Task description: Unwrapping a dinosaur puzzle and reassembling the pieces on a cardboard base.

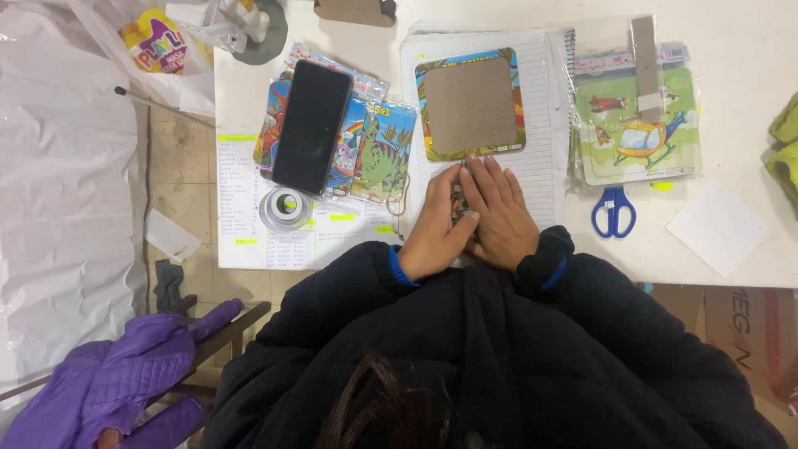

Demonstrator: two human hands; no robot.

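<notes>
My left hand (432,226) and my right hand (499,212) lie side by side on the white table, cupped around a small pile of colourful puzzle pieces (457,204) that barely shows between them. The right hand's fingers lie flat and together over the pile, and the left hand's thumb presses in from the side. Just beyond the fingertips sits an empty puzzle frame (470,104) with a brown cardboard centre and a colourful border. It rests on a spiral lined notebook (544,158).
A black phone (312,125) lies on several puzzle packs, with a tape roll (285,208) and a highlighted printed sheet (241,199) nearby. On the right are a bagged helicopter puzzle (636,137), blue scissors (613,212) and a white paper square (719,229). A purple jacket (125,374) hangs on a chair at lower left.
</notes>
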